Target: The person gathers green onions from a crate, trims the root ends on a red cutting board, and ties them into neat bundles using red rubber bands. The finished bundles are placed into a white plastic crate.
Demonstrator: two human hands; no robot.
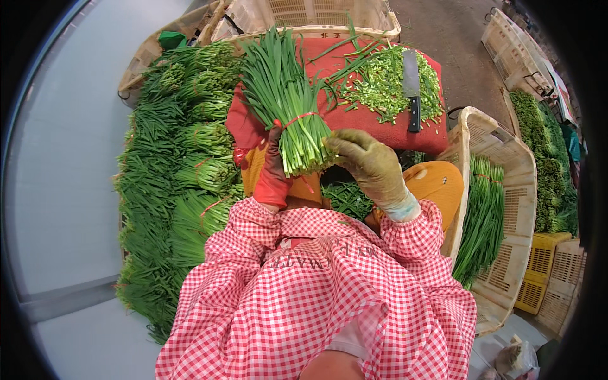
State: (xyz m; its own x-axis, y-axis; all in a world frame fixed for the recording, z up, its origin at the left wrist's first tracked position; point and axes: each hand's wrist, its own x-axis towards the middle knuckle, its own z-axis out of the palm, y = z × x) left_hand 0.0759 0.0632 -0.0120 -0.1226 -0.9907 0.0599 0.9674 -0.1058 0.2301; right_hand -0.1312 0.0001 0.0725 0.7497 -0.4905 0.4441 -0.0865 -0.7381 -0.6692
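Note:
A thick bunch of garlic chives (289,95), bound by a red tie (299,118), is tilted with its pale cut ends toward me. My left hand (274,166), in a red glove, supports it from the left and beneath, the thumb against the stems near the tie. My right hand (370,166), in a stained yellowish glove, has its fingertips at the right side of the cut ends. Whether those fingers pinch any stems is hard to tell. Beyond the hands, a cleaver (412,90) with a black handle lies on chopped stem ends (380,80) on a red cloth-covered surface (327,135).
Stacked chive bundles (156,190) fill the left side. On the right stands a white plastic crate (515,190) holding a long chive bundle (482,213). Another crate (308,14) is at the far edge. Yellow crates (539,270) and more greens (541,166) sit farther right.

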